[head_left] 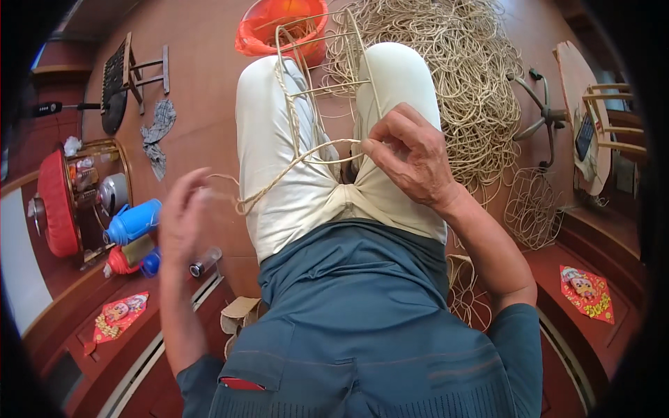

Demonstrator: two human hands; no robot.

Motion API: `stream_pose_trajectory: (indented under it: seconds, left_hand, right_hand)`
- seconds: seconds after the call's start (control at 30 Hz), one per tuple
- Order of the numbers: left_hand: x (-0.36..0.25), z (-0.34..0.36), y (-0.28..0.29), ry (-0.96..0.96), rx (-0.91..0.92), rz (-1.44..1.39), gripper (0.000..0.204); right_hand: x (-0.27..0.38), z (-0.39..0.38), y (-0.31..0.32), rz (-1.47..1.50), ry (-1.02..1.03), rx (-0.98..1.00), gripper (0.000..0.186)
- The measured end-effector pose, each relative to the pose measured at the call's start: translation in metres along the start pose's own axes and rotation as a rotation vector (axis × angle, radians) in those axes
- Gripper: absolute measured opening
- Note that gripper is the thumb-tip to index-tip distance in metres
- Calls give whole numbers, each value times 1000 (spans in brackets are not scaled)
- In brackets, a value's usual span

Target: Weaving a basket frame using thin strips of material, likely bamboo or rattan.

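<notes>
Dark teal shirt [376,299] closest. Slim frame [327,88] over pale trousers [261,125]; tan cord [282,175] looped across them. Right hand [412,153] pinches the cord; left hand [185,216] blurred, grip can't be told. Probably best: even tension, loop steadied, twist snug.

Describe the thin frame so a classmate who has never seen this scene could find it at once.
Find the pale trousers at the picture's centre. Over the gap between the knees is a ladder-like frame. Its straight rungs set it apart from the tangled cord heap to its right.
</notes>
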State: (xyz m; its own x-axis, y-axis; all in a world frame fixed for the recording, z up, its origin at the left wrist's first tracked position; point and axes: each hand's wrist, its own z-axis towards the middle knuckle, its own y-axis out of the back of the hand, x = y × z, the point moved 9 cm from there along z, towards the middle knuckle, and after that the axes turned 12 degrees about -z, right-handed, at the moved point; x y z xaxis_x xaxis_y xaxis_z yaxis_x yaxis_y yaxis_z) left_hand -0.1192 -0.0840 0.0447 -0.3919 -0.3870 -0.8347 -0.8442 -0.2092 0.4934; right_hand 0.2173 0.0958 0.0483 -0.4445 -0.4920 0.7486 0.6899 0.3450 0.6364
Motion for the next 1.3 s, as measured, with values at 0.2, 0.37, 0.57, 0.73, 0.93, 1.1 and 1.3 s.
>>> stream_pose_trajectory:
  seconds: [0.2,0.37,0.57,0.73,0.93,1.1,1.3]
  left_hand:
    - [-53,-15,-109,-120,133,30,26]
    - [-1,-16,-35,-148,-110,104,15]
    - [159,-49,196,187,-422,756,24]
    - [227,-135,375,721,-626,1213,35]
    - [242,-96,381,602,-215,1126,46]
    - [-13,1,28,40,-36,122,26]
    - [-82,-38,-167,-235,291,-255,59]
  right_hand:
    - [-2,2,-4,-8,-46,12,13]
    - [-3,0,0,-22,-60,-40,10]
    - [0,1,1,14,9,-109,13]
    - [2,-1,3,41,64,-114,10]
    - [7,5,-5,31,124,-75,10]
    - [4,-4,2,-107,137,-24,12]
    - [8,-4,0,-99,175,35,27]
